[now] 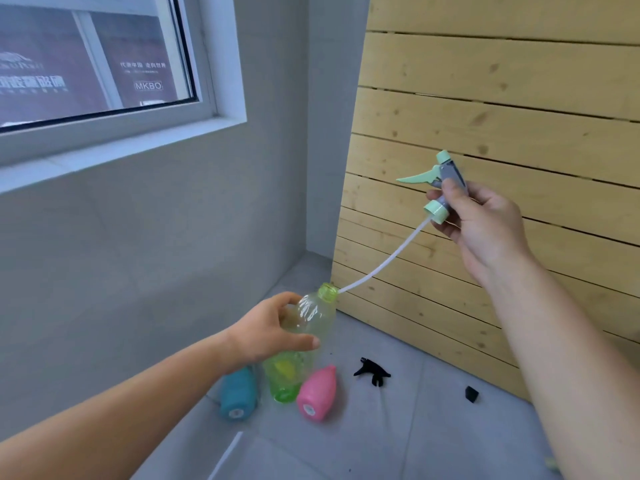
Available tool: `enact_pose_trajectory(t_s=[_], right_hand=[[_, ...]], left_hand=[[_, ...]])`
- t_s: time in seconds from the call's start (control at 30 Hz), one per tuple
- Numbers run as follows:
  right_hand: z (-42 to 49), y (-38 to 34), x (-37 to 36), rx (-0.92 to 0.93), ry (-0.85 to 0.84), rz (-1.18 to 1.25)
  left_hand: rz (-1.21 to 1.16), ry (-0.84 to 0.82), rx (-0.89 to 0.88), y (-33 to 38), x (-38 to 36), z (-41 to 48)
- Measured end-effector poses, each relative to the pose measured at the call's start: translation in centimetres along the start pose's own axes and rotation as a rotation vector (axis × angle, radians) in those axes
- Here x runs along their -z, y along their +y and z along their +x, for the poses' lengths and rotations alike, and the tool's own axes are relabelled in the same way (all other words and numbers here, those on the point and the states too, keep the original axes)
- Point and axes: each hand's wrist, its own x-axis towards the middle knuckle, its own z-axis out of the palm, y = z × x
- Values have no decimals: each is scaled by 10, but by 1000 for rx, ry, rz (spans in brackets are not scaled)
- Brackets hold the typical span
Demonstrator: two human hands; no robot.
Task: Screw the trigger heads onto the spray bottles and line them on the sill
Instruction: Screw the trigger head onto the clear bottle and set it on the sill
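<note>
Up at the left, the white sill [104,157] runs below the window with no bottle on it. Lower down, the left hand [266,330] wraps thumb and curled fingers round the shoulder of the clear green bottle [304,344], whose open neck tilts up to the right. A blue bottle [239,393] lies on the grey floor just left of its base, a pink bottle [317,393] just right. A black trigger head [372,370] lies beyond the pink one. A white dip tube [381,261] arcs from the green bottle's rim up to the mint-and-grey trigger head [446,174], which the right hand [485,226] pinches by its grey body above the collar. A small black piece [471,393] lies near the wooden slat panel [519,98].
</note>
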Motion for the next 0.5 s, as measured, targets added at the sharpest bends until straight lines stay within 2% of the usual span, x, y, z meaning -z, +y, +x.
enact_pose_trajectory(t_s=[0.23,0.5], right_hand=[[7,12,-9,-32,-1,15],[0,45,-29,-119,-127,-62]], left_hand=[[40,-41,49,-13,3,5],[-92,-126,9,-6,-5,5]])
